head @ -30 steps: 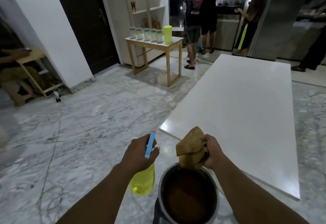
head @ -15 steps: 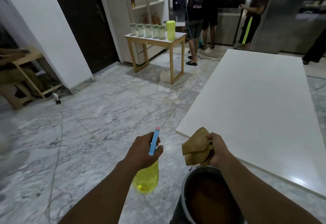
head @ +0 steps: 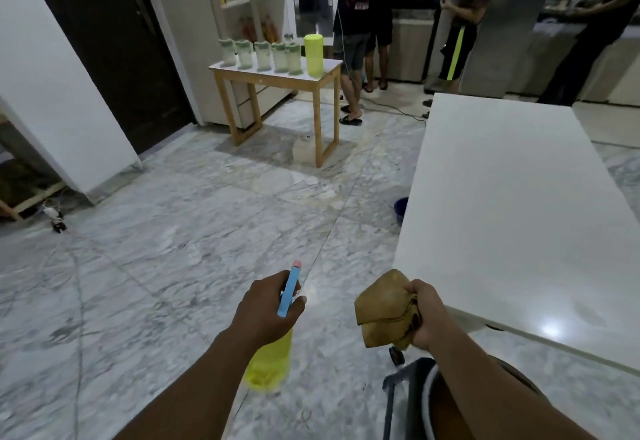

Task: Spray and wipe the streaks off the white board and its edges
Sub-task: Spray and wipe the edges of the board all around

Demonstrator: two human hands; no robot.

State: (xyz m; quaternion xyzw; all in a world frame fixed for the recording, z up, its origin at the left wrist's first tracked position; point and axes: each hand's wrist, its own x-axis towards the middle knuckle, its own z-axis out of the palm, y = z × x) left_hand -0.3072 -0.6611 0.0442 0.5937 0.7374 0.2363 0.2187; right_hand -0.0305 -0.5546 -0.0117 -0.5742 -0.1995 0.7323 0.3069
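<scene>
A large white board (head: 512, 204) lies flat on the right, raised above the marble floor, its near left corner just beyond my right hand. My left hand (head: 266, 304) grips a yellow spray bottle (head: 268, 363) with a blue trigger head, nozzle pointing forward over the floor. My right hand (head: 424, 315) holds a bunched tan cloth (head: 384, 311) level with the board's near edge, not touching it.
A round metal pail (head: 429, 405) sits below my right forearm, mostly hidden. A blue bowl (head: 401, 209) peeks from under the board's left side. A wooden table (head: 322, 75) with several jars stands ahead. Three people stand at the kitchen counter behind it.
The view has swung left, so the board has slid to the right of the frame and the pail has dropped towards the bottom edge. Both hands keep their grips.
</scene>
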